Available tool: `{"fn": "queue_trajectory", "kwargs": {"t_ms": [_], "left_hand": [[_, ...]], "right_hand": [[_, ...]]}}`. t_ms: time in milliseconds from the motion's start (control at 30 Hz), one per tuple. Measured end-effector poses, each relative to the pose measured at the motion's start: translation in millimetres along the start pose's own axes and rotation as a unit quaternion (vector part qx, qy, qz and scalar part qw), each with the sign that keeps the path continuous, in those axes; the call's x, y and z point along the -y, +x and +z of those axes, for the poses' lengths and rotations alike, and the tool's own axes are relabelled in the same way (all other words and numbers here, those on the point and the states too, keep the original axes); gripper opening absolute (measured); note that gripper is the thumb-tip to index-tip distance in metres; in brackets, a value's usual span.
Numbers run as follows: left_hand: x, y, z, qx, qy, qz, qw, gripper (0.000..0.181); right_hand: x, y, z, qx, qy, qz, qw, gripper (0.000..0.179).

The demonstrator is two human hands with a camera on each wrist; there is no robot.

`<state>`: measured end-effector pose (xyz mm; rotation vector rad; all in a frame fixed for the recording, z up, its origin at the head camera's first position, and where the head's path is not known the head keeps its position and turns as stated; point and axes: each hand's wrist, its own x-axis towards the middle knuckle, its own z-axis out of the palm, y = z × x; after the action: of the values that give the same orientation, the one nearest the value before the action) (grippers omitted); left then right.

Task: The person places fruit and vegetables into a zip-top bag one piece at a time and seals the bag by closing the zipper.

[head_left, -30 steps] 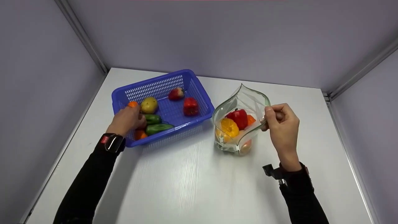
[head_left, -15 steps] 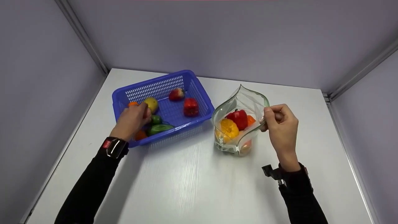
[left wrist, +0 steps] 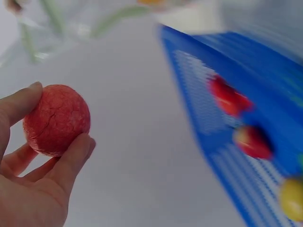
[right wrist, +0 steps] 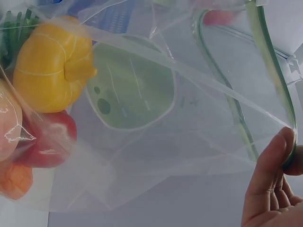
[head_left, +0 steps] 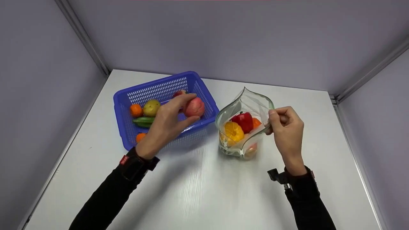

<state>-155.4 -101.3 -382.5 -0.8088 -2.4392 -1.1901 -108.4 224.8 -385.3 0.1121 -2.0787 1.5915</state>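
A round pinkish-red peach [left wrist: 57,120] with a wrinkled surface is pinched between the thumb and fingers of my left hand [head_left: 164,123]. This hand is over the right part of the blue basket [head_left: 120,127], apart from the bag. My right hand [head_left: 287,137] pinches the green-edged rim of a clear zip bag [head_left: 255,99] and keeps its mouth spread. Inside the bag lie a yellow pumpkin [right wrist: 54,66], a red bell pepper [head_left: 244,122], an orange item [right wrist: 15,180] and a pale round fruit [right wrist: 7,120]. Fingers of the left hand partly cover the basket's contents.
The basket holds a yellow-green fruit [head_left: 151,108], orange fruits [head_left: 136,110], a green cucumber-like vegetable [head_left: 143,121], and red items, one a bell pepper [left wrist: 227,96]. Grey panels [head_left: 204,38] stand around the white table [head_left: 191,198].
My left hand has lifted the peach from the basket's left end and carried it right, towards the bag. The right hand has stayed at the bag's rim.
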Motion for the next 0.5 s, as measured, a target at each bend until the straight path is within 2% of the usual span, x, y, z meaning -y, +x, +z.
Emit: {"fn": "queue_trajectory", "kwargs": {"t_ms": [100,167,233,367,500], "left_hand": [[-20.4,3.0,8.4,-0.008,-0.016,0.065,0.9977,0.057],[-31.1,3.9,16.4,-0.001,-0.023,0.087,0.9960,0.057],[-39.0,4.2,25.5,0.010,-0.027,0.097,0.9949,0.056],[-52.0,5.3,44.7,0.031,-0.037,0.095,0.9943,0.056],[-59.4,13.7,61.6,0.065,-0.056,0.104,0.9909,0.057]], "right_hand": [[1,0.2,0,0.001,0.000,0.002,1.0000,0.017],[1,-0.1,0,0.001,0.001,0.002,1.0000,0.017],[1,-0.6,1,0.001,0.004,0.000,1.0000,0.017],[0,-1.6,2,0.005,0.006,-0.007,0.9999,0.018],[1,-1.3,2,0.007,0.007,-0.012,0.9999,0.018]]}}
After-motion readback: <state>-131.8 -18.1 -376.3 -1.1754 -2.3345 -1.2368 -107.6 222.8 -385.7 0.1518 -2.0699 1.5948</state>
